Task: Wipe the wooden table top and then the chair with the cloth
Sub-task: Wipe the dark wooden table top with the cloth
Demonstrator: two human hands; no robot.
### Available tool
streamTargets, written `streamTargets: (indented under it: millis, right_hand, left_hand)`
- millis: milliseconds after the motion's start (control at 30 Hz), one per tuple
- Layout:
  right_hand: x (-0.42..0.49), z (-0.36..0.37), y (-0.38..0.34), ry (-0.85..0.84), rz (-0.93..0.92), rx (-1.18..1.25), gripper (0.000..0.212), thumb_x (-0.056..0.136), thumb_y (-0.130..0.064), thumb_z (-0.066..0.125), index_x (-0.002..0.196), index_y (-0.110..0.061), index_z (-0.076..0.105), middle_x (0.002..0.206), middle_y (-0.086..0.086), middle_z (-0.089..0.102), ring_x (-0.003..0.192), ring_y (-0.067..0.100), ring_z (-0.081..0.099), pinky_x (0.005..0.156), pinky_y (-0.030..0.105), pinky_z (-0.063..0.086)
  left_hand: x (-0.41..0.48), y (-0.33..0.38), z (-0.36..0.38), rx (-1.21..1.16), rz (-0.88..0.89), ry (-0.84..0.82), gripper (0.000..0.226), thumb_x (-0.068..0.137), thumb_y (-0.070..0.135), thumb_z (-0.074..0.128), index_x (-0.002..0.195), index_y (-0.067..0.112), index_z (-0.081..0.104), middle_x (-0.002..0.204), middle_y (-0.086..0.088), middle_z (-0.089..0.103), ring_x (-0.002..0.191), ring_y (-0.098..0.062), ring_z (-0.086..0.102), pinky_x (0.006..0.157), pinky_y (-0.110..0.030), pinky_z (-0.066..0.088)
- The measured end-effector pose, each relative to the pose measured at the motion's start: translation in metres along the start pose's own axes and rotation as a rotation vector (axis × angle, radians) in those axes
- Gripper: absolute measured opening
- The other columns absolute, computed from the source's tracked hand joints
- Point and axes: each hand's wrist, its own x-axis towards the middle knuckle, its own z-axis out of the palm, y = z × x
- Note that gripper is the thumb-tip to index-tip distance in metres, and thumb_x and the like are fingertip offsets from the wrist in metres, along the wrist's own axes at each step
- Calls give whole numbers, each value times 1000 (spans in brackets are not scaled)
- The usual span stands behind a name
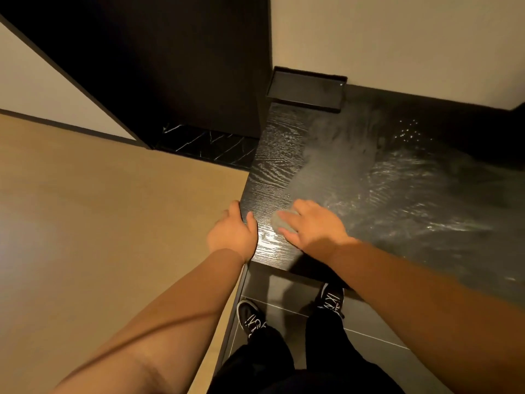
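My right hand (315,226), fingers spread, presses the cloth (279,220) on the bench (272,166) at its near left corner. My left hand (233,234) grips that edge; the bench runs rightward.

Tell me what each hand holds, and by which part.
The left hand grips the dark wooden table top by its left edge. The right hand presses flat on top of the small grey cloth.

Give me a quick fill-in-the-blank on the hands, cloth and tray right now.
1. The right hand presses a grey ____ onto the table top.
2. The left hand grips the table top's ____ edge.
3. The black tray sits at the far end, against the ____.
Missing words: cloth; left; wall.
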Motion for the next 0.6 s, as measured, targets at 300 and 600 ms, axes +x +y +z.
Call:
streamTargets:
  millis: [300, 600]
  right_hand:
    - [-46, 35, -66, 200, -18, -40, 34, 92, -39, 57, 113, -16, 71, 87, 6, 55, 75, 26, 56, 58, 37, 51]
    - [-66, 28, -41, 375, 547, -31, 31, 94, -38, 62, 118, -18, 64, 93, 10, 51, 80, 30, 54, 62, 34, 44]
  left_hand:
    - [2, 2, 2, 4, 108, 19, 55, 109, 38, 34, 160, 21, 26, 136, -11, 60, 109, -36, 64, 82, -45, 50]
    - [4, 11, 6, -174, -16, 5, 45, 105, 43, 36, 142, 19, 44, 127, -11, 63, 105, -37, 65, 88, -50, 54]
